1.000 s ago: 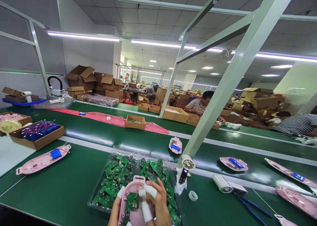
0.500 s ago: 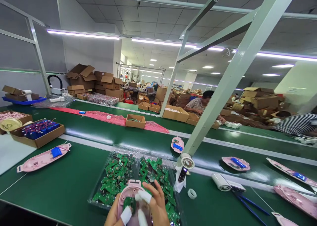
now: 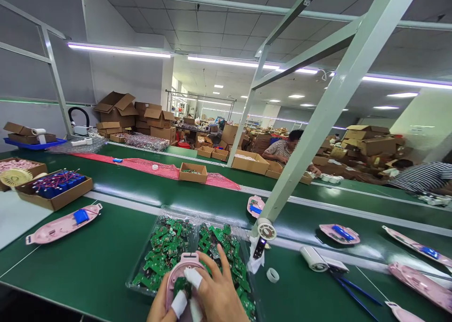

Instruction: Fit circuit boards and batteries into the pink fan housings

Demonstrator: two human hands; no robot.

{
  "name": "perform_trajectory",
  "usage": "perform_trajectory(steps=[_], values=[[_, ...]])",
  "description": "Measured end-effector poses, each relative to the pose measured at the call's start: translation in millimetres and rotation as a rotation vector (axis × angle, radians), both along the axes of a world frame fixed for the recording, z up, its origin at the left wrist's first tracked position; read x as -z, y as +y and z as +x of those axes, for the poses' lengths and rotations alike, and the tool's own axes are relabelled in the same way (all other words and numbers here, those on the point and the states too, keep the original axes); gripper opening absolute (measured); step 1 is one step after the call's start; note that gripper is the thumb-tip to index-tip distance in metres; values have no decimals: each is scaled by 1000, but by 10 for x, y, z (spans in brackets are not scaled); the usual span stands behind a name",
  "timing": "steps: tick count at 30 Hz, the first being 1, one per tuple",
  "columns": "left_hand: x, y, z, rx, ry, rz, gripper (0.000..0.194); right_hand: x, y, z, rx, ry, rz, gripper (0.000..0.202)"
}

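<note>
Two hands at bottom edge: left hand and right hand, taped fingers grasping pink housing shell with green circuit board seated inside, just before clear tray of circuit boards, kept within reach.

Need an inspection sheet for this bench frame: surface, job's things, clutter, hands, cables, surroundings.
Surface: green bench beside a green conveyor belt.
Job's things: pink shell with a green board in it; clear tray of green boards behind.
Clutter: tape ring, white roll, blue-handled tool, box of blue cells.
Hands: left hand and right hand both on the shell, some fingers taped.
Cables: red wires in the cell box.
Surroundings: pink shells on the belt; people, stacked cartons beyond.
</note>
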State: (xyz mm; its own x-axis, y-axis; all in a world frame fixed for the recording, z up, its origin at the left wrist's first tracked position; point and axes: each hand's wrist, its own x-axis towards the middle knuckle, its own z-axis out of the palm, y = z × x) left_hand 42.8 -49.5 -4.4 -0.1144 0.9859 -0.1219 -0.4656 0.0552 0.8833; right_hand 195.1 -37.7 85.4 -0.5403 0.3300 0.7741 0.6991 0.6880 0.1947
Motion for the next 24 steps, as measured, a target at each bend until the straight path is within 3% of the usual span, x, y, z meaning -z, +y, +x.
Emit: perform_trajectory(steps=[3,7,10,13,15,20,24], values=[[11,39,-23,-18,-124,-51,61,107,40,-72,34,212,36,28],[-187,27,-46,-37,-82,-3,55,453,-3,-61,72,263,89,24],[-340,-17,-51,-72,-25,24,51,707,-82,-17,249,243,-4,16],[-401,-53,-28,-88,-3,51,53,901,-100,-30,435,331,-153,31],[-390,-67,-12,-91,2,81,53,999,-73,-67,468,393,-217,40],[-199,-63,-21,-86,-35,41,51,1177,28,-155,402,463,-260,25],[-47,35,-30,-110,-64,26,52,1203,121,-205,380,496,-238,25]])
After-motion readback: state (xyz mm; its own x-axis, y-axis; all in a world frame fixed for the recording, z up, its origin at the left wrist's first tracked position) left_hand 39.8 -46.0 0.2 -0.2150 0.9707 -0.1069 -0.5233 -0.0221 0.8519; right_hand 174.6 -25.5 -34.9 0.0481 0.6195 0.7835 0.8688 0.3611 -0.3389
